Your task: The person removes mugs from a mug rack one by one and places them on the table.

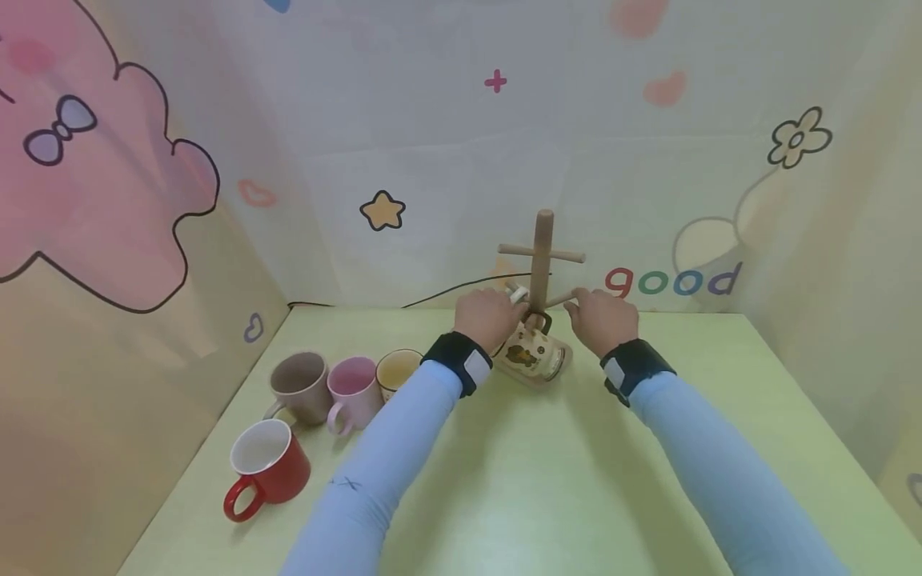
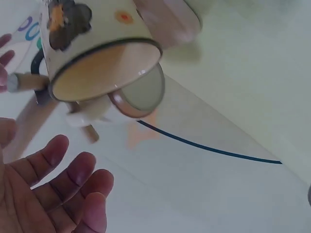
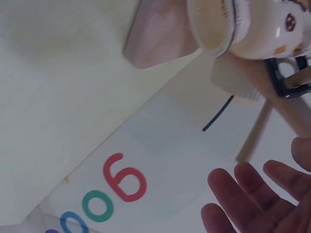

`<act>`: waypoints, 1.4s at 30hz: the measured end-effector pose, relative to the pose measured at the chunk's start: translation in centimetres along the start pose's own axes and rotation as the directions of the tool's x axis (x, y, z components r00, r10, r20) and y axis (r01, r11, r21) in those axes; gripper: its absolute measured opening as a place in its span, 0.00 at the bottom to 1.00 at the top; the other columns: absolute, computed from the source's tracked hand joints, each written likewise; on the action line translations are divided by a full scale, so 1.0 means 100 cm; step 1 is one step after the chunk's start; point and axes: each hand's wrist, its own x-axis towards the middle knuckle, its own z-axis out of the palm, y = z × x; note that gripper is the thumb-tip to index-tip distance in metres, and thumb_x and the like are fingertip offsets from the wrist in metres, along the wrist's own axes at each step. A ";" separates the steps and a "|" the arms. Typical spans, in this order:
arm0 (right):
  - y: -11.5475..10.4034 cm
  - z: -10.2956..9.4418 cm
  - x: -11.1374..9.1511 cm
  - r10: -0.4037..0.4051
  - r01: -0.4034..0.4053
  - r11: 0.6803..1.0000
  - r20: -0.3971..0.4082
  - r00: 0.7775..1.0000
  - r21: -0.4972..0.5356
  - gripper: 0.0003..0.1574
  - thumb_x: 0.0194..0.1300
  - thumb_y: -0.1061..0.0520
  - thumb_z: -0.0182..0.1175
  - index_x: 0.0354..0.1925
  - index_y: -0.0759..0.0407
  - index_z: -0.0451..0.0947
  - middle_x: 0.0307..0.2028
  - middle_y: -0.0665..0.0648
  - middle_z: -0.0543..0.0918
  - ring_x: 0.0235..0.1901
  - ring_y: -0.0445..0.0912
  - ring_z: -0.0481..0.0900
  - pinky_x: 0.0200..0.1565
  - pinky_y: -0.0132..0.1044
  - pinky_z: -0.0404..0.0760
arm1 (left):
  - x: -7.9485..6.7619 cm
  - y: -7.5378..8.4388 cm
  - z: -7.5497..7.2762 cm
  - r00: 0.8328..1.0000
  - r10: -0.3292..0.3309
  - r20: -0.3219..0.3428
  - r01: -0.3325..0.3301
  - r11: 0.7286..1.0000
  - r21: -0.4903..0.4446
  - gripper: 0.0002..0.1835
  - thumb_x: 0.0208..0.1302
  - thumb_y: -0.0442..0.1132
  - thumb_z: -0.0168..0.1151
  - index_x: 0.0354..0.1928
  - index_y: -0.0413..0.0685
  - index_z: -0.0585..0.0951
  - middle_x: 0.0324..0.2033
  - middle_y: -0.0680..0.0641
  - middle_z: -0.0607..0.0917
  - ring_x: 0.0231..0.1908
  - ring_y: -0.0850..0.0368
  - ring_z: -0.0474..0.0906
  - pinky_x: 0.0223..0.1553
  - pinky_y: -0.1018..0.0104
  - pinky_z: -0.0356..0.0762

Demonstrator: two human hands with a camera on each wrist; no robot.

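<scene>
A wooden mug stand (image 1: 542, 264) with several pegs stands at the back of the table. From one low peg a cream mug (image 1: 531, 356) with a brown animal print hangs by its dark handle, tilted, its mouth downward. A second pale mug (image 2: 141, 92) hangs behind it. My left hand (image 1: 488, 318) is beside the stand's left side; in the left wrist view its fingers are spread, slightly bent, and hold nothing. My right hand (image 1: 603, 322) is at the right, fingertips close to a peg's end; whether they touch it I cannot tell.
To the left stand a red mug (image 1: 284, 472), a grey-brown mug (image 1: 306, 396), a pink mug (image 1: 363, 404) and a yellowish mug (image 1: 392, 388), partly hidden by my left sleeve. Printed walls (image 1: 432, 120) enclose the table's back and sides.
</scene>
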 end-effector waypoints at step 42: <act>-0.065 0.013 -0.015 -0.056 0.057 0.998 0.036 0.998 -0.031 0.22 0.71 0.46 0.60 0.32 0.61 0.87 0.14 0.53 0.73 0.17 0.48 0.75 0.19 0.39 0.74 | 0.065 -0.008 0.016 0.988 -0.004 0.156 0.009 0.999 -0.036 0.21 0.63 0.46 0.69 0.58 0.54 0.80 0.44 0.45 0.83 0.41 0.49 0.81 0.42 0.56 0.81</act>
